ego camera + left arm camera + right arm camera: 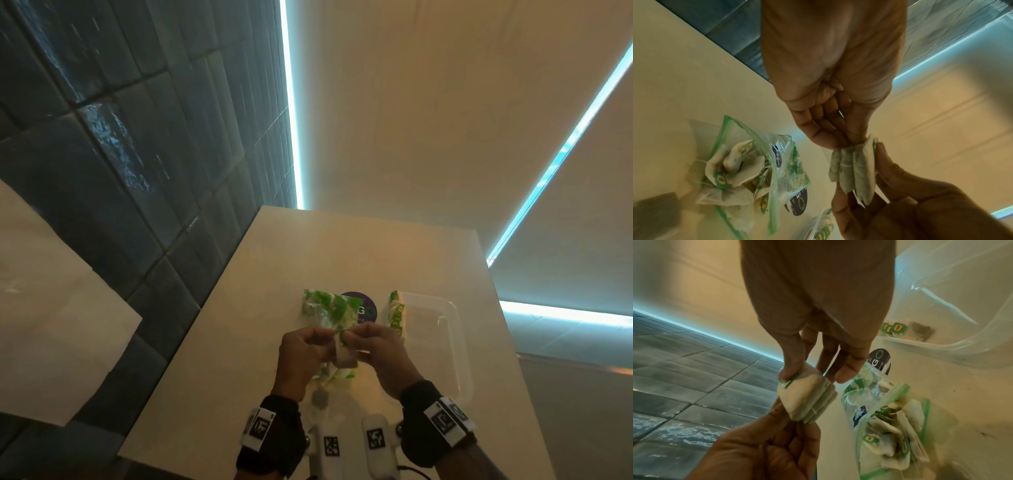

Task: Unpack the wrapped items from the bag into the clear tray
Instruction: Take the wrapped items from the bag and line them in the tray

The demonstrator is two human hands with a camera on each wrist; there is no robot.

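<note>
**Paper tea bags pinched between two hands, above the table**

Head view: paper-white tea bags (343, 356) hang in a small bunch between the left hand (301, 359) and the right hand (380, 356), which meet fingertip to fingertip over the table (239, 342). The zip bag (329, 311) lies just beyond the fingertips; the tray (445, 342) sits beyond and outside the right hand, with a strip of wrapped items (395, 317) along its near wall. My judgement: the bunch is loose, so a bag could slip free on the way to the tray and land on the table.

Left wrist view: the left hand's fingers (824, 129) are curled, thumb and fingertips pinching the top edge of the tea bags (853, 170), which fan out below the pinch. The right hand (910, 211) cups them from underneath, fingers partly bent. The open bag (760, 170), more tea bags inside, lies on the palm side of the left hand. Strings may well be tangled; a pull could tear the thin paper.

Right wrist view: the right hand (818, 321) points down, its thumb (789, 368) pressing a green tag against the stack (807, 400), the other fingers loosely extended behind it. The left hand (766, 451) holds the stack's lower end. The tray's wall (941, 345) stands past the right fingers.
</note>
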